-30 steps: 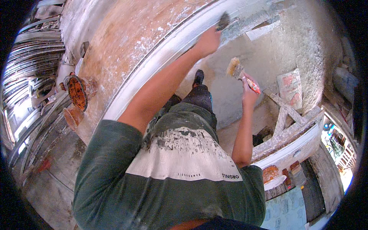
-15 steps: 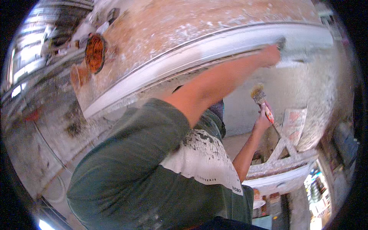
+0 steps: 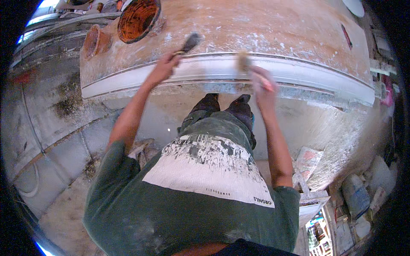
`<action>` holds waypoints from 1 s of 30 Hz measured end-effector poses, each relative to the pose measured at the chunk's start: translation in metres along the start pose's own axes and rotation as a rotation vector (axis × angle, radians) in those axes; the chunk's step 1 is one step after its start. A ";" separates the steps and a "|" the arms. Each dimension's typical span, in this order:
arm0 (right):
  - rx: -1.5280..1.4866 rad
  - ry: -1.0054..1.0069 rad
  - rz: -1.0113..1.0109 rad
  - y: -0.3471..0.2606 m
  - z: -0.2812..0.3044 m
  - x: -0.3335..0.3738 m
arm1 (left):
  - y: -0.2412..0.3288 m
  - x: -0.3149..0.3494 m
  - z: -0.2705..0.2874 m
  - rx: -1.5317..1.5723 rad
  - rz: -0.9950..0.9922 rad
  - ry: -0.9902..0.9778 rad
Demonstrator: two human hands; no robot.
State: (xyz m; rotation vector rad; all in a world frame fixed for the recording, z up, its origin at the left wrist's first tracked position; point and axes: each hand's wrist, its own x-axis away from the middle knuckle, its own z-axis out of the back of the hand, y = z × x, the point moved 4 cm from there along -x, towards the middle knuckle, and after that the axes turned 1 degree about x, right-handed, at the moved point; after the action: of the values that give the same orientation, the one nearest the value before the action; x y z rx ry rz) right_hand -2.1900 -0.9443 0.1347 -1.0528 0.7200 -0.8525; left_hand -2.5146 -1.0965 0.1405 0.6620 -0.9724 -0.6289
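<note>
A long white plaster moulding (image 3: pixel 188 73) runs along the near edge of a plaster-spotted bench (image 3: pixel 222 25). Fingers closed, my left hand (image 3: pixel 162 71) grips a small trowel-like tool (image 3: pixel 192 41) with a dark rounded head, held over the moulding's back edge; blur hides its detail. My right hand (image 3: pixel 264 88) is wrapped around a paintbrush with a red handle. The paintbrush's pale bristles (image 3: pixel 243 62) are over the moulding, smeared by motion; whether they touch it I cannot tell.
An orange-lined bucket (image 3: pixel 139 20) and a smaller orange pot (image 3: pixel 95 42) stand at the bench's far left. A slim red-and-dark tool (image 3: pixel 347 36) lies at its far right. Cluttered bags (image 3: pixel 356 194) sit on the lower right; a hose (image 3: pixel 32 123) runs down the left.
My left hand has swung from the moulding's right end back to the left with its tool. My right hand has brought the paintbrush up from below to the moulding.
</note>
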 end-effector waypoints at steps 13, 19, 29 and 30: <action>-0.115 -0.392 -0.099 -0.003 -0.249 -0.062 | -0.161 0.021 0.197 -0.020 0.172 -0.138; 0.279 0.270 -0.278 0.024 0.027 -0.039 | -0.155 -0.008 0.173 -0.359 -0.077 -0.199; 0.097 0.735 -0.391 -0.008 0.068 0.057 | -0.006 -0.072 -0.081 -0.328 -0.426 -0.260; 0.122 0.687 -0.382 -0.011 0.059 0.056 | 0.000 -0.073 -0.085 -0.330 -0.438 -0.268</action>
State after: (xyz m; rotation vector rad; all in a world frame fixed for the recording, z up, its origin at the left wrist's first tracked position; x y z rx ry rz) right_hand -2.1160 -0.9701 0.1587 -0.7894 1.0339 -1.6079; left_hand -2.4698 -1.0242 0.0679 0.5026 -0.9446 -1.2618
